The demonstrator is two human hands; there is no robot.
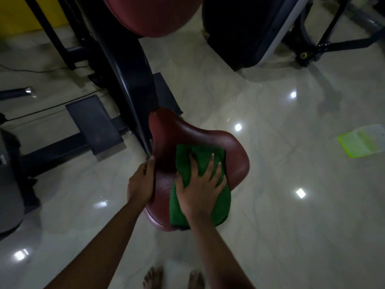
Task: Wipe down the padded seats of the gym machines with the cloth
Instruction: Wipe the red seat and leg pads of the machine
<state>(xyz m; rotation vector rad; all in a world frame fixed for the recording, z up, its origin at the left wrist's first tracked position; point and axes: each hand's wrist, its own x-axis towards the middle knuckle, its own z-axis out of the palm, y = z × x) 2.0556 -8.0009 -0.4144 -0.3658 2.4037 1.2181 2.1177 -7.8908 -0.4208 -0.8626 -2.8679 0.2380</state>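
Observation:
A dark red padded seat (183,134) of a gym machine sits in the middle of the view. A folded green cloth (218,207) lies on its right half. My right hand (200,184) presses flat on the cloth with fingers spread. My left hand (141,182) grips the seat's left edge, fingers curled round the rim. A second dark red pad (152,15) hangs above at the top of the view.
The machine's black curved frame (129,65) and footplates (93,124) stand to the left. Another dark machine (245,32) stands at the top right. A pale green sheet (362,144) lies on the glossy tiled floor at right. My bare feet (173,278) show below.

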